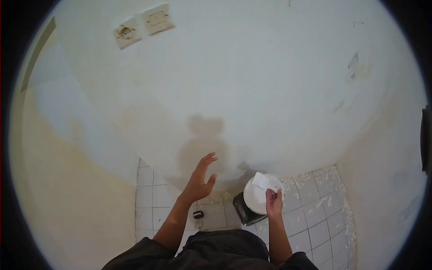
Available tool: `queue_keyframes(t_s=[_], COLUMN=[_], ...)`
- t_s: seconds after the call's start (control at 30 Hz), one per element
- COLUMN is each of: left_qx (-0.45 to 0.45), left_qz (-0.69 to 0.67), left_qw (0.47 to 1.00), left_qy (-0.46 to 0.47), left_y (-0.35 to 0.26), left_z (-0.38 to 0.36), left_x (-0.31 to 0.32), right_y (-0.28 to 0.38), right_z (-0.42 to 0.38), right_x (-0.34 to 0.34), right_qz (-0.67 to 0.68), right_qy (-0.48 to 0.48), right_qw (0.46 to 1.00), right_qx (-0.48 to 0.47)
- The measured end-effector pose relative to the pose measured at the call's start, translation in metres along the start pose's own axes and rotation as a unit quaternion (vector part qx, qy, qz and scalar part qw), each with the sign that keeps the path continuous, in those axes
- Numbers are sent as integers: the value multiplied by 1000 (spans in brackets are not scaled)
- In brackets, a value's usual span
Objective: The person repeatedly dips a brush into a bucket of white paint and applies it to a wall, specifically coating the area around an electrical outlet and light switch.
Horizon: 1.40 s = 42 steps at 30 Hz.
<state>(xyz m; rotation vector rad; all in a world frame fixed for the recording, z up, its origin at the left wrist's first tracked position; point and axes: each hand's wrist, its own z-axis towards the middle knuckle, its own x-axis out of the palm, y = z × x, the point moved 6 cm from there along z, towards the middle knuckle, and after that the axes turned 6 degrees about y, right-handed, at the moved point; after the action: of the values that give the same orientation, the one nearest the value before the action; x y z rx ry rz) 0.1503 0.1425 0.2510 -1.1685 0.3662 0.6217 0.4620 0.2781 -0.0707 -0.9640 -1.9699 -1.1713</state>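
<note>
Left hand (201,180): was raised before the wall, fingers spread and slightly curled, its grip wide and holding nothing; it hung close to the plaster, though contact could not be told
Right hand (273,202): was lowered over the bucket, its grip closed on a white scraper
White scraper (263,181): a flat pale blade, held at its lower end by the right fingers, lying over the bucket's mouth
Bucket (249,211): dark-walled, standing on the floor just at the foot of the wall, filled with white paste (256,200); it sat right of the left hand and beneath the right one
Wall (252,90): pale and patchy, with a darker patch above the left hand, on which a shadow fell
Floor tiles (315,225): white squares, strewn with pale flakes along the wall's foot and toward the right corner
Small dark object (198,214): lay on the tiles beside the left forearm, too small to identify
Socket and switch (144,24): were set side by side high on the wall, well apart from both hands
</note>
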Motion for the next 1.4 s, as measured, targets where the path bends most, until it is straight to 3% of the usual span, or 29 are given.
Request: queue_keyframes(t_s=[0.33,0.57,0.63,0.83,0.97,1.03,1.13,1.23,1.4], left_qx=[5,86,106,145,125,115,105,102,95], left_qz=[24,19,5,-24,-61,-79,-86,-91,-89], left_qw=[996,988,987,982,987,988,988,988,989], left_qy=[-89,-126,-124,-114,-85,-69,-67,-70,-72], left_y=[40,1,-22,-58,-51,-44,-39,-37,-39], left_z=[-46,-49,-44,-66,-86,-92,-100,-106,-112], left_x=[-129,-207,-225,-241,-231,-229,-231,-233,-237], right_y=[-24,-12,-9,-6,-14,-18,-22,-22,-27], right_z=[-33,-105,-145,-244,-266,-266,-265,-264,-267], right_x=[174,398,465,627,703,727,745,753,759], right_qz=[107,1,-93,-209,-245,-293,-306,-329,-375], right_qy=[142,270,305,368,400,371,359,350,336], right_qw=[983,951,921,801,675,614,567,560,468], right_qx=[-37,-150,-225,-423,-569,-632,-675,-675,-726])
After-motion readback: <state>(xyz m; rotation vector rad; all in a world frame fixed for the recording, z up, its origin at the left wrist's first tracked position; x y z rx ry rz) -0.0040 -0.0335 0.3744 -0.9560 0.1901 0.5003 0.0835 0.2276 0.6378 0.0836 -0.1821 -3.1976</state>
